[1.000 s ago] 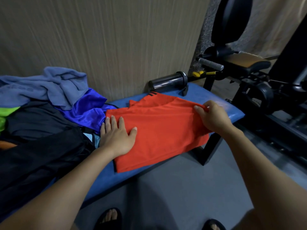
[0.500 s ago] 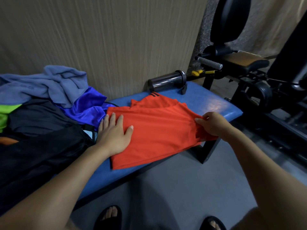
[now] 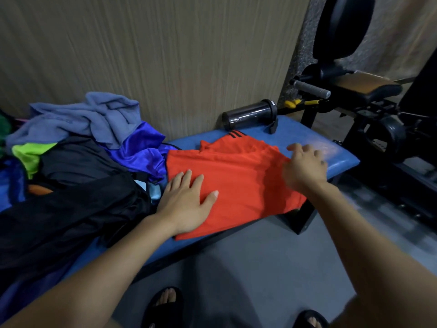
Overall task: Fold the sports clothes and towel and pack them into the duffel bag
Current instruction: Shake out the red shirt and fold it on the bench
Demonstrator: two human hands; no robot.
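An orange shirt (image 3: pixel 236 181) lies folded flat on the blue desk (image 3: pixel 307 140), at the middle of the frame. Its long axis runs from lower left to upper right; the end with black stripes points toward the upper right, at the wall, and its lower edge hangs slightly past the desk's near edge.

The left hand (image 3: pixel 186 204) rests flat on the shirt's left part, fingers (image 3: pixel 184 179) straight and slightly spread, thumb out to the right. The right hand (image 3: pixel 305 166) is blurred over the shirt's right edge; its fingers look loosely spread, and I cannot tell whether they touch or hold the cloth.

Left of the shirt is a heap: a grey towel (image 3: pixel 78 119) at the upper left, shiny blue cloth (image 3: pixel 142 147) beside the shirt, a lime green piece (image 3: pixel 30 152), and dark garments (image 3: pixel 78 159). A black bag (image 3: pixel 59 216) lies at the lower left, touching the left wrist.

A dark bottle (image 3: pixel 250 113) lies on its side at the desk's far edge by the wall. Gym equipment (image 3: pixel 369 91) stands at the upper right.
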